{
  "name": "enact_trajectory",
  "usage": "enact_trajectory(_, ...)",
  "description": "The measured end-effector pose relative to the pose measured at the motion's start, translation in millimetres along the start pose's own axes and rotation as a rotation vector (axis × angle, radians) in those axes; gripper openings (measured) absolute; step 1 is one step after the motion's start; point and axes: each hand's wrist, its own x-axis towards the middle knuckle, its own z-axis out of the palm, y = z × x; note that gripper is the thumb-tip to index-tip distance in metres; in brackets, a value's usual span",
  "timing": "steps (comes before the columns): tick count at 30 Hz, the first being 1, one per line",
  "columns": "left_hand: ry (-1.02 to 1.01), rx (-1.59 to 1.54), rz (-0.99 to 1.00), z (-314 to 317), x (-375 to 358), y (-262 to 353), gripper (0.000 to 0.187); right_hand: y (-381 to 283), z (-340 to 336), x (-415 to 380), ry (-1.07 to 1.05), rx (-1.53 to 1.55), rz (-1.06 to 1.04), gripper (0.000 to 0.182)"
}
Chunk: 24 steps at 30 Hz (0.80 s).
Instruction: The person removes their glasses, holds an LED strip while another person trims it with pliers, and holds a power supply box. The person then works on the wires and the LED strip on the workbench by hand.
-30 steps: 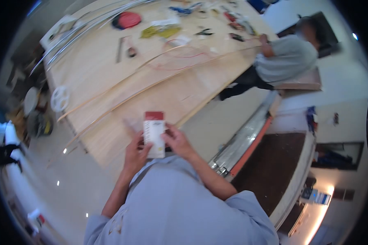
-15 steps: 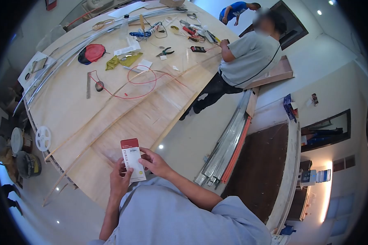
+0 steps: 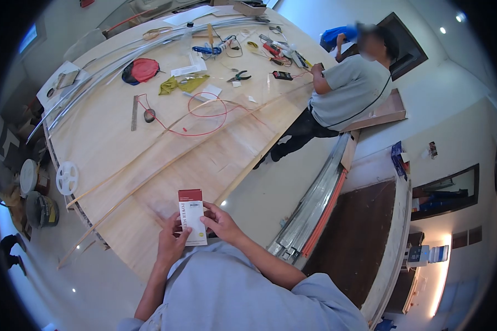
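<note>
A white and red power supply box (image 3: 193,214) is held upright between my two hands, close to my body at the near edge of the table. Its printed side with a barcode faces me. On the left edge, my left hand (image 3: 173,238) is closed around the lower part, thumb on the front. From the right side my right hand (image 3: 221,223) grips it, thumb on the front face. The fingers behind the box are hidden.
Across the wooden table (image 3: 110,160) lie a red cable (image 3: 225,118), a ruler (image 3: 134,113), pliers (image 3: 239,75) and a white reel (image 3: 67,178). A co-worker (image 3: 350,91) stands at the right edge. Metal profiles (image 3: 309,204) lie on the floor.
The view has shifted, so the table and room appear farther right. Both hands keep hold of the box, with little change in grip. The person in blue at the back is bent differently.
</note>
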Motion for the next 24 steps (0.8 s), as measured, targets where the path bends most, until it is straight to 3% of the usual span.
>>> enact_trajectory(14,-0.004,0.033,-0.019,-6,-3,2,0.053,-3,5,-2,-0.023,-0.01,0.008,0.053)
enact_trajectory(20,-0.027,0.074,0.015,-6,0,-21,0.052,13,-1,1,0.068,-0.074,-0.019,0.046)
enact_trajectory(24,-0.155,-0.154,0.063,-9,2,-11,0.043,5,0,-3,0.041,0.06,0.029,0.046)
